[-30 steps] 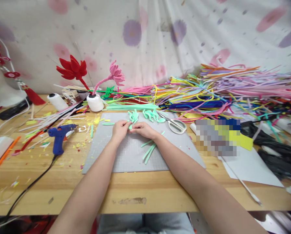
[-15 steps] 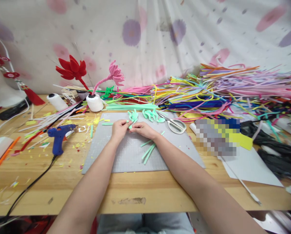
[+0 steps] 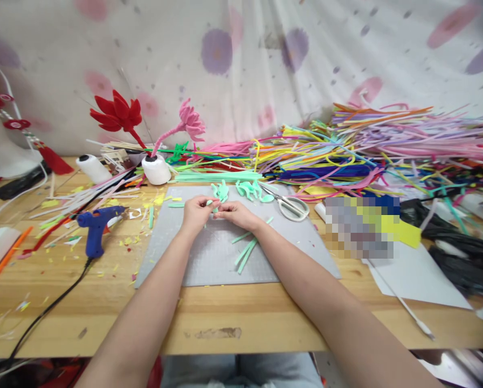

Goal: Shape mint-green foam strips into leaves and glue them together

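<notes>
Over the gray mat (image 3: pixel 213 261), left hand (image 3: pixel 197 214) and right hand (image 3: pixel 240 215) pinch a small green strip (image 3: pixel 209 203); keep both grips close and press lightly, evenly.

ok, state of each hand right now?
Left hand: closed, holding a small mint-green piece.
Right hand: curled in close beside it; whether its grip holds the piece can't be told.
</notes>
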Demonstrator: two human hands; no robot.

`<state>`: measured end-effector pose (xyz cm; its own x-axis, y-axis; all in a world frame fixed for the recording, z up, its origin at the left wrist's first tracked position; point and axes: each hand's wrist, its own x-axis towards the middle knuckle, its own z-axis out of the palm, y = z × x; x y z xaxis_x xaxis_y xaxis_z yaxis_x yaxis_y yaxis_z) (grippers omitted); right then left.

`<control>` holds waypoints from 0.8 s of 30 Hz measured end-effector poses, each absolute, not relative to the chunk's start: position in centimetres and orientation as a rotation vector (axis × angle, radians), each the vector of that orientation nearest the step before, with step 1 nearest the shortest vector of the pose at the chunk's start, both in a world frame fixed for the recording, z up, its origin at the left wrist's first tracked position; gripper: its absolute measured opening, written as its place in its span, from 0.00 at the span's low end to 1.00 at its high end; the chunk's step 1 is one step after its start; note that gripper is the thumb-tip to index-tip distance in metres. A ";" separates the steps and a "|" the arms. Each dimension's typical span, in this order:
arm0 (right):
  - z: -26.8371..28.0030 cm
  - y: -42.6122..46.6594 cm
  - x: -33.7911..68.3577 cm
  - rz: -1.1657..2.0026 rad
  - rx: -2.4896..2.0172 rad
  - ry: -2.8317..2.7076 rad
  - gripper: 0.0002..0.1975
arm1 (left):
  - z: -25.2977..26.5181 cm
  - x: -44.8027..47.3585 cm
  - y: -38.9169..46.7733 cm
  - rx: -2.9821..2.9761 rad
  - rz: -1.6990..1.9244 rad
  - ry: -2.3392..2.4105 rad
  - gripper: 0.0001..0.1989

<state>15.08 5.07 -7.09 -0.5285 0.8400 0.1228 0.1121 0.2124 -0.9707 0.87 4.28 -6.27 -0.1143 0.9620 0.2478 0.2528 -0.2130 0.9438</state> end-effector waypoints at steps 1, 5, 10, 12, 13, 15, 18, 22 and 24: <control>-7.1 5.1 15.1 1.357 -0.882 -1.818 0.15 | -6.3 0.8 4.3 1.549 1.390 1.389 0.13; -7.1 5.1 14.9 1.315 -0.868 -1.824 0.15 | -6.0 0.7 4.2 1.510 1.385 1.324 0.15; -7.0 4.8 14.8 1.300 -0.884 -1.809 0.15 | -5.6 0.9 3.8 1.264 1.249 1.213 0.22; -6.9 4.7 14.8 1.304 -0.879 -1.799 0.14 | -5.7 0.9 3.8 1.259 1.240 1.212 0.20; -6.9 4.7 14.8 1.307 -0.877 -1.798 0.14 | -5.8 0.9 3.9 1.258 1.242 1.222 0.20; -7.0 4.8 14.8 1.313 -0.891 -1.797 0.14 | -6.1 0.9 4.0 1.258 1.239 1.261 0.20; -7.2 5.0 14.7 1.320 -0.984 -1.745 0.15 | -6.7 0.8 4.3 1.343 1.225 1.368 0.18; -7.7 5.5 14.3 1.341 -1.106 -1.588 0.12 | -7.4 1.1 4.3 1.565 1.270 1.548 0.14; -7.8 5.7 14.2 1.325 -1.111 -1.585 0.12 | -7.5 1.3 4.2 1.682 1.306 1.583 0.13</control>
<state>14.20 5.69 -7.78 -0.3185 0.9475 0.0281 0.1399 0.0763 -0.9872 1.34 4.23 -7.54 -0.1265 0.9430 0.3078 0.4816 -0.2128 0.8502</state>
